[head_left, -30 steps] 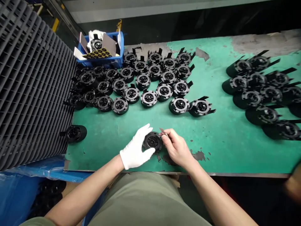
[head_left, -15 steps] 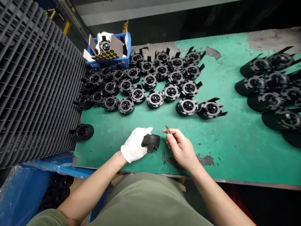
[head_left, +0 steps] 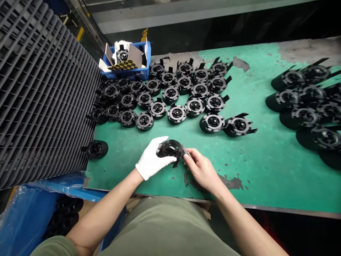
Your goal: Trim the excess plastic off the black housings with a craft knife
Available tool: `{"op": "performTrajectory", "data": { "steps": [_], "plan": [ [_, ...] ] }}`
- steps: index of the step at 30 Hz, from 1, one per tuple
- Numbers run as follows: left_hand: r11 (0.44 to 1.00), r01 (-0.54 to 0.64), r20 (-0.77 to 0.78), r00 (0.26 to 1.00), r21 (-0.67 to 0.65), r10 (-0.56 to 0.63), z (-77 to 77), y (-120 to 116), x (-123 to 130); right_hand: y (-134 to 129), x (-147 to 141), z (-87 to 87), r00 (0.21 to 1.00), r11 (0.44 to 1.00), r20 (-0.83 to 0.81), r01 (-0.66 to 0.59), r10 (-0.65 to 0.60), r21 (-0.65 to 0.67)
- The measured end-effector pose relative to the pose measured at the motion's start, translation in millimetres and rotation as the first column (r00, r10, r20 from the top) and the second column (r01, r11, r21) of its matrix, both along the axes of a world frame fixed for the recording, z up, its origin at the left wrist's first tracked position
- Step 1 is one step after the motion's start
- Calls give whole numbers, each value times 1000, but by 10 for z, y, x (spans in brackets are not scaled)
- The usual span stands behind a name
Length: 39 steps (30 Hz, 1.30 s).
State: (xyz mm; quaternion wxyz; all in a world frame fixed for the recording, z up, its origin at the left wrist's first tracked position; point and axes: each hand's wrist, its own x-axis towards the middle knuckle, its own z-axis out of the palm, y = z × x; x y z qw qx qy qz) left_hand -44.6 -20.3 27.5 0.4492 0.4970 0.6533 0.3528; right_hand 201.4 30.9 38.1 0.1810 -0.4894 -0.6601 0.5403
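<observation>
Gripped in my left hand [head_left: 152,158], which wears a white glove, is a black round plastic housing [head_left: 170,148] with its open, hollow side turned up toward me. My bare right hand [head_left: 200,167] pinches a small thin blade [head_left: 185,150], and the blade lies against the right rim of the housing. Much of the blade is hidden by my fingers. Both hands are over the near part of the green tabletop [head_left: 261,170].
Behind my hands stand many similar black housings [head_left: 177,113]. More are at the right [head_left: 303,117], and a single housing [head_left: 96,149] lies at the left. A blue bin [head_left: 128,74] stands at the back. Stacked grey grilles [head_left: 53,99] line the left edge.
My left hand has turned the housing from its side so its hollow face shows. My right hand has brought the blade left, onto the housing's rim.
</observation>
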Motion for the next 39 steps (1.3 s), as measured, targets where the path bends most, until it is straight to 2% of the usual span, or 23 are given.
{"op": "performTrajectory", "data": {
  "steps": [4,9,14,20,25,29,33,36,39],
  "plan": [
    [993,95,80,993,-77,-89,91,127,-108,12,18,-58,999,995,-31,5,-8,-96],
    [979,199,189,964,-39,-188,103,202,-207,-25,4,-134,993,980,-111,27,-50,-198],
    [977,212,205,957,-9,-206,166,226,-214,-33,-2,-149,987,970,-147,28,-65,-243],
    [984,175,141,976,-38,-168,215,231,-182,-18,30,-121,991,969,-130,3,-36,-249],
    [986,148,30,989,-76,-146,265,269,-142,-26,40,-49,996,967,-92,-42,19,-252],
    [974,215,-65,973,-66,-220,292,406,-151,-26,36,8,997,964,-75,-52,33,-260],
    [952,307,-147,940,-20,-306,236,567,-163,-30,59,13,997,972,-69,-37,22,-232],
    [927,373,-179,915,28,-362,191,610,-128,-40,106,-9,999,986,-53,-13,4,-164],
    [918,393,-201,905,60,-374,185,550,-77,-36,179,-7,1000,998,-6,8,-9,-63]
  ]
}}
